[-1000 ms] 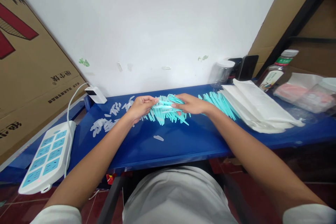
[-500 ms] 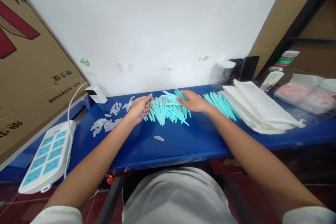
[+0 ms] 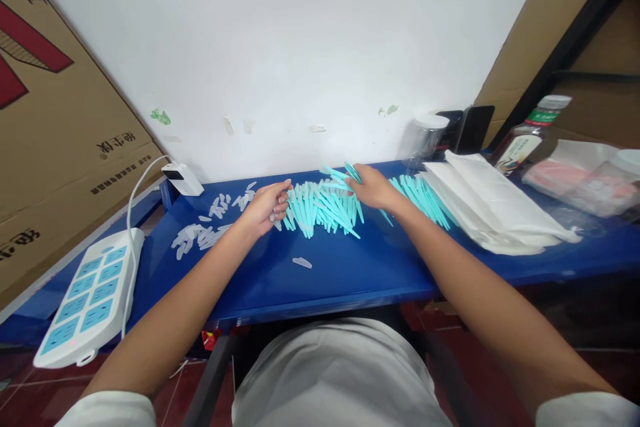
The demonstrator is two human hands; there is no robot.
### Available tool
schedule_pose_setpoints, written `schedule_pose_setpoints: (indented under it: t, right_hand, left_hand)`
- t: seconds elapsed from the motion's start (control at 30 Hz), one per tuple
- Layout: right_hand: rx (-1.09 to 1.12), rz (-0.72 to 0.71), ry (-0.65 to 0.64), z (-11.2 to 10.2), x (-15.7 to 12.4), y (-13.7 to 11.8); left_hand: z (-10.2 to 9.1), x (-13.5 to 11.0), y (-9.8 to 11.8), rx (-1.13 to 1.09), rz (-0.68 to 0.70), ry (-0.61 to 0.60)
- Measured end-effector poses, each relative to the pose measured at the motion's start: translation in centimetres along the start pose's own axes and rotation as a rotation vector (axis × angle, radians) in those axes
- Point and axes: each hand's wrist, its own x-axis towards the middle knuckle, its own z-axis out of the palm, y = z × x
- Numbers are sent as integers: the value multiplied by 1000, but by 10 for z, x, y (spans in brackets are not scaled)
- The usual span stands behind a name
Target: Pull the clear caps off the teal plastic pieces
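Observation:
A heap of turquoise plastic sticks point(image 3: 320, 205) lies in the middle of the blue table point(image 3: 350, 267). My left hand point(image 3: 265, 207) rests at the heap's left edge, fingers curled around several small clear caps. My right hand point(image 3: 373, 188) sits at the heap's right end, fingers closed on a few turquoise sticks that poke up past its knuckles. More turquoise sticks point(image 3: 420, 197) lie in a row to the right of that hand. Clear plastic caps point(image 3: 200, 235) are scattered to the left, and one clear cap point(image 3: 302, 262) lies alone in front.
A stack of white bags point(image 3: 493, 210) lies at the right, with a clear jar point(image 3: 423, 140), a bottle point(image 3: 525, 137) and plastic packets point(image 3: 585, 177) behind. A white power strip point(image 3: 87, 297) and its adapter point(image 3: 183, 180) sit at the left. Cardboard boxes point(image 3: 55, 127) lean left.
My hands drew apart from the middle of the heap. The right hand slid right and back with a few sticks; the left hand settled at the heap's left edge.

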Motion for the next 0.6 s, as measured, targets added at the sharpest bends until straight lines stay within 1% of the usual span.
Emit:
schedule_pose_setpoints:
  t: [0.1,0.27,0.43,0.6]
  right_hand:
    - [-73,76,13,2,1,4]
    - [-172,164,-80,0,-5,-4]
    - [-186,175,-139,-2,-10,-10]
    - [-284,149,-121,0,-11,-9]
  left_hand:
    - [1,-1,0,9,4,-2]
    - [2,-2,-1,28,5,-28]
    - [1,-1,0,23,11,-41]
    - [1,0,0,18,5,-40]
